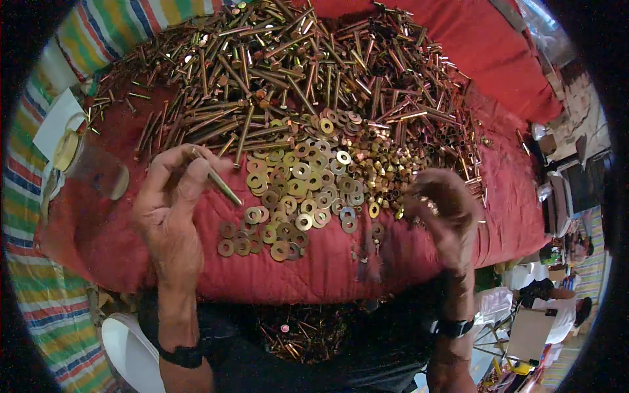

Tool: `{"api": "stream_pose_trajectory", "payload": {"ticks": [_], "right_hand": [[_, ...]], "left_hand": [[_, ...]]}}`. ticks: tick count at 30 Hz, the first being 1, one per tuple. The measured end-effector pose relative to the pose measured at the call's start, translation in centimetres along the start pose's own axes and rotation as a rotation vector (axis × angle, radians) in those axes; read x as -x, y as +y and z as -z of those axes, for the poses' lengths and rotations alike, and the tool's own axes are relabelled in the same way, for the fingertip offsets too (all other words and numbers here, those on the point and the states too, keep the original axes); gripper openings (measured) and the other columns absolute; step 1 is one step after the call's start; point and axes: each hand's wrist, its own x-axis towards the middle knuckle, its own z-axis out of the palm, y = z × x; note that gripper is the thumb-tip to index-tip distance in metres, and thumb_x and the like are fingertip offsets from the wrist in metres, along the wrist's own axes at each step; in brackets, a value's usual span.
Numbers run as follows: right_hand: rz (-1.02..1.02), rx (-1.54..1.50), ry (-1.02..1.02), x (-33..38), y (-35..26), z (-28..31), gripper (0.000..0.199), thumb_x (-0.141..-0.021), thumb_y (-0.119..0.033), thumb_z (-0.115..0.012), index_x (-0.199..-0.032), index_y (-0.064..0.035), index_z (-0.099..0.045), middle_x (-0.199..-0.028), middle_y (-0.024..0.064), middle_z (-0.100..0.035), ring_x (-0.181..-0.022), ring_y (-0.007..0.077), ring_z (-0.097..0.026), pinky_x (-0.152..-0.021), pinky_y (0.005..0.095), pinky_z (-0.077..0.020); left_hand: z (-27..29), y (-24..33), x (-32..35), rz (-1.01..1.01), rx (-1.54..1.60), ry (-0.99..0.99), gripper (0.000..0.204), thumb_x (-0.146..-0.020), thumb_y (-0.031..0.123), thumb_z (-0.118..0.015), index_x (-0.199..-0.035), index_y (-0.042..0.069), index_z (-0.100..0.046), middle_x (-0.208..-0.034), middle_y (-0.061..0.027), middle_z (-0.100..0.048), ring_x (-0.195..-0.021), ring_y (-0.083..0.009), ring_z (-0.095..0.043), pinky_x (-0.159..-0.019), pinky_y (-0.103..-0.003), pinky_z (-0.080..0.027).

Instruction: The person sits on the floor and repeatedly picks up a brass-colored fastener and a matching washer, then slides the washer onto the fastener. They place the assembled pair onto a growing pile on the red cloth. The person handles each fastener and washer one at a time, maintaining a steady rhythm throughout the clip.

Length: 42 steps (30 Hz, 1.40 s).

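Head view: the left hand (171, 208) pinches a bolt (219, 181) over the red cloth (314, 275). The right hand (444, 213) is blurred, its grip unclear, beside the washers (298, 196). The thin pinch could drop the bolt among them.

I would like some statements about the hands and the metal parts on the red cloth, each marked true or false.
1. The left hand holds a long bolt in its grip. True.
2. The washers lie on a blue cloth. False: they lie on a red cloth.
3. The big pile of bolts lies beyond the washers. True.
4. The right hand rests flat on the floor. False: it is raised at the edge of the small nuts.
5. Both wrists are bare. False: each wears a dark band.
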Motion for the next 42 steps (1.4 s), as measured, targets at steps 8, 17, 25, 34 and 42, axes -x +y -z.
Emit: {"api": "stream_pose_trajectory", "payload": {"ticks": [8, 17, 25, 34, 42], "right_hand": [[0.205, 0.221, -0.287, -0.1, 1.1, -3.3, 0.039, -0.082, 0.0, -0.068, -0.121, 0.0024, -0.068, -0.121, 0.0181, -0.065, -0.108, 0.0335, -0.067, -0.096, 0.0351, -0.0518], [0.255, 0.494, -0.255, 1.8, 0.5, -1.3, 0.026, -0.081, -0.008, -0.078, -0.105, -0.0014, -0.072, -0.09, 0.0105, -0.068, -0.077, 0.0258, -0.068, -0.07, 0.0359, -0.054], [0.367, 0.854, -0.368, 2.3, 1.7, -1.5, 0.026, -0.079, -0.005, -0.081, -0.104, -0.0043, -0.074, -0.087, 0.011, -0.068, -0.072, 0.0255, -0.068, -0.062, 0.0354, -0.0535], [-0.283, -0.002, -0.175, 3.1, -0.8, -2.3, 0.013, -0.087, -0.009, -0.079, -0.096, -0.0012, -0.074, -0.082, 0.0069, -0.071, -0.069, 0.0129, -0.067, -0.061, 0.0306, -0.0518], [-0.036, 0.086, -0.107, 4.9, -1.1, -4.9, 0.014, -0.087, -0.003, -0.077, -0.1, -0.0006, -0.073, -0.083, 0.0042, -0.075, -0.071, 0.0111, -0.069, -0.064, 0.0263, -0.0543]], "left_hand": [[-1.8, 0.6, 3.4, 0.648, 0.494, -0.202, 0.028, -0.105, 0.019, -0.06, -0.12, -0.003, -0.069, -0.074, -0.0085, -0.068, -0.041, -0.0091, -0.05, -0.034, -0.023, -0.031], [-3.2, 0.5, 5.7, 0.821, 0.525, -0.449, 0.029, -0.102, 0.013, -0.063, -0.122, -0.007, -0.069, -0.084, -0.0083, -0.071, -0.057, -0.0084, -0.062, -0.045, -0.021, -0.046], [-4.1, 0.2, 7.4, 0.878, 0.412, -0.587, 0.028, -0.099, 0.013, -0.067, -0.119, -0.006, -0.071, -0.084, -0.008, -0.073, -0.056, -0.0062, -0.06, -0.041, -0.022, -0.038], [-4.9, 0.5, 7.9, 0.827, 0.194, -0.637, 0.019, -0.097, 0.01, -0.069, -0.112, -0.001, -0.074, -0.077, -0.0012, -0.071, -0.057, -0.0046, -0.058, -0.046, -0.021, -0.04], [-6.0, -0.3, 9.1, 0.182, -0.113, -0.551, 0.015, -0.09, 0.005, -0.074, -0.104, 0.001, -0.073, -0.082, -0.0092, -0.071, -0.07, -0.0171, -0.068, -0.06, -0.031, -0.053]]}}
